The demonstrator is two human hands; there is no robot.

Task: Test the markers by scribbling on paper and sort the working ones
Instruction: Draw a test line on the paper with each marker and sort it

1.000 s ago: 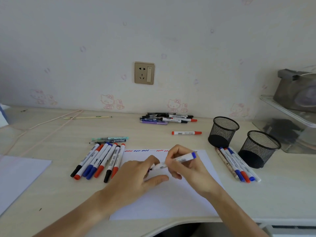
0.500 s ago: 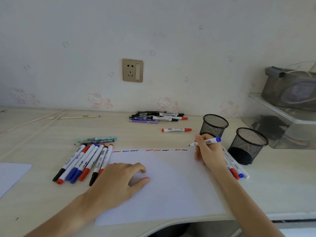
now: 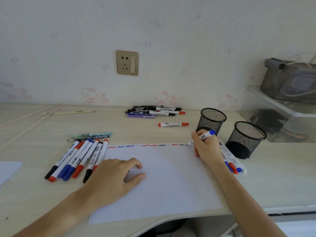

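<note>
Far left: corner of a second white sheet (image 3: pixel 8 170) at the table edge, unused – prob. spare.
Untested row: approx seven white-barrelled markers with black, blue and red caps (image 3: pixel 77 159) fanned side by side on the pale wood-grain table (image 3: pixel 34 194), just left of the paper – likely the queue, within reach of the left hand. Two teal/dark pens (image 3: pixel 90 135) lie just behind them.
Left hand (image 3: pixel 112 178): palm down, fingers loosely curled, holding nothing; rests on the large white sheet of paper (image 3: pixel 162 185) near its left edge – judged to be pinning the sheet so it won't slide under the strokes.
Paper: top edge carries a row of short red, blue and black squiggles (image 3: pixel 145 145), w/ a couple of faint ones – each prob. one marker's test, faint = weak ink.
Back pile: dark, purple and white pens and markers (image 3: pixel 153 112) by the wall, plus a lone red-capped marker (image 3: pixel 173 124) apart – purpose can't be told.
Right hand (image 3: pixel 205 147): grip closed round the blue-ended white marker (image 3: pixel 202 136), writing hold, tip touching the paper at the right end of the squiggle row – next test mark goes there.
Sorted group: several markers (image 3: pixel 230 161) lie beside the right wrist, partly hidden.
Cups: two black wire-mesh pen cups (image 3: pixel 212 120) well right, look empty – presumably sorting bins.
</note>
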